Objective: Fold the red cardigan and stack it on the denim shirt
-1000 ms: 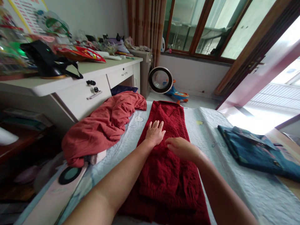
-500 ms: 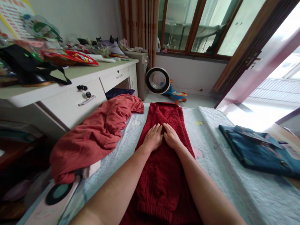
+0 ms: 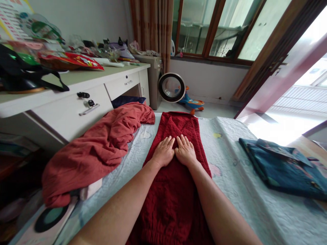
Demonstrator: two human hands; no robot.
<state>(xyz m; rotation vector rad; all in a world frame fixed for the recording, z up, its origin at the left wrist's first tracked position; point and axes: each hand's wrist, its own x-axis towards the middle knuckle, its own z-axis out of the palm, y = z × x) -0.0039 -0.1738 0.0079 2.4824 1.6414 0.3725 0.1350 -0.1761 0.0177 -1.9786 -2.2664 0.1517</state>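
No word, brand or number can be read with certainty. The wall chart (image 3: 17,21) at the upper left carries rows of red and pink print within a yellow border, too blurred to make out. On the desk, the red snack packet (image 3: 74,61) bears yellow and white markings whose wording is illegible. The pale pink box (image 3: 28,234) at the lower left shows faint marks below its dark ring, equally unreadable. Small markings on the seat of the blue ride-on toy (image 3: 192,102) are too tiny to tell as letters or pattern. The quilted bedsheet (image 3: 227,190) has a small curled print, perhaps a character, perhaps only decoration.
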